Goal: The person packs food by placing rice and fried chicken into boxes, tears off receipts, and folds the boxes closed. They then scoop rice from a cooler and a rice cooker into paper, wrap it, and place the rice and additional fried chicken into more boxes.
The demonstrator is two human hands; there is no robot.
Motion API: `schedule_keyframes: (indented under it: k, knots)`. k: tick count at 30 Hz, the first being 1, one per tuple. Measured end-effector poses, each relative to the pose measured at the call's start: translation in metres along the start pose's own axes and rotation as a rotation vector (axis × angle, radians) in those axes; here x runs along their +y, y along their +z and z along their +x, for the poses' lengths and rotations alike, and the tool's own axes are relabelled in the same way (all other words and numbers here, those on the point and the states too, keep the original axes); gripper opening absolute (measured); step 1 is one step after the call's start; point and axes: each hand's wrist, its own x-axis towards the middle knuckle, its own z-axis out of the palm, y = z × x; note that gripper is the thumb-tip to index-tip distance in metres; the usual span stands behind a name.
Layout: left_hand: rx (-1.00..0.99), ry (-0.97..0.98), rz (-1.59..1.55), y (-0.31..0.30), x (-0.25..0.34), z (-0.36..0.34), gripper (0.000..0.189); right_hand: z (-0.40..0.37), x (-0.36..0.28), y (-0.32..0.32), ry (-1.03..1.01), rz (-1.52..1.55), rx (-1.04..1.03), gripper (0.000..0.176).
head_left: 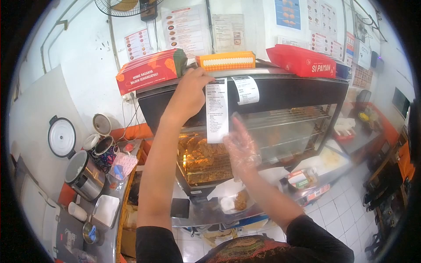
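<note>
White receipt [217, 109] | left hand [190, 90] pinches its top at display cabinet's [298, 94] upper edge | gloved right hand [241, 149] open, perhaps touching it.

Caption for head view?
Left hand holds a receipt against the fried-chicken warmer; gloved right hand beside the receipt's lower end.

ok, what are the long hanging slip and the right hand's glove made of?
The slip: thin matte white printed paper, probably thermal receipt stock. The glove on the right hand: thin clear plastic film, glossy and crinkled; the hand shows through.
</note>
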Motion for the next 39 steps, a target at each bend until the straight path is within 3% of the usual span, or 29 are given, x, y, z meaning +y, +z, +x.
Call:
schedule_keyframes:
  k: [5,20,23,24,26,28,30,32,34,37,39]
  knots:
    - [0.027,-0.016,-0.001,0.002,0.002,-0.002,0.043,0.007,0.018,-0.004,-0.132,-0.025,-0.036,0.06]
    - [0.007,-0.039,0.089,0.002,0.008,-0.008,0.047,0.005,0.027,-0.006,-0.141,-0.147,0.044,0.058]
    - [0.026,-0.047,0.091,-0.007,0.022,-0.011,0.052,-0.013,0.028,-0.018,-0.128,-0.036,0.058,0.052]
    - [0.06,-0.06,0.104,-0.013,0.031,-0.009,0.05,-0.02,0.026,-0.031,-0.126,-0.165,0.003,0.053]
    - [0.143,-0.06,0.155,-0.041,0.05,0.008,0.044,-0.028,0.048,-0.048,-0.073,-0.679,0.119,0.056]
    - [0.251,-0.04,0.196,-0.058,0.039,0.029,0.031,-0.049,0.057,-0.073,0.059,-0.407,-0.042,0.058]
    - [0.292,-0.182,0.241,-0.073,0.01,0.073,0.021,-0.07,0.072,-0.089,0.098,-0.258,-0.045,0.056]
    - [0.103,-0.338,0.255,-0.085,-0.041,0.11,0.027,-0.084,0.081,-0.099,0.163,-0.206,-0.054,0.055]
    - [-0.447,-0.342,0.686,-0.084,-0.15,0.149,0.034,-0.093,0.085,-0.109,0.256,-0.254,-0.069,0.053]
    - [-0.559,-0.934,0.219,-0.086,-0.127,0.151,0.038,-0.109,0.111,-0.129,0.392,0.144,0.013,0.046]
    - [-0.619,-1.022,0.127,-0.081,-0.137,0.154,0.032,-0.122,0.141,-0.15,0.445,0.313,0.061,0.044]
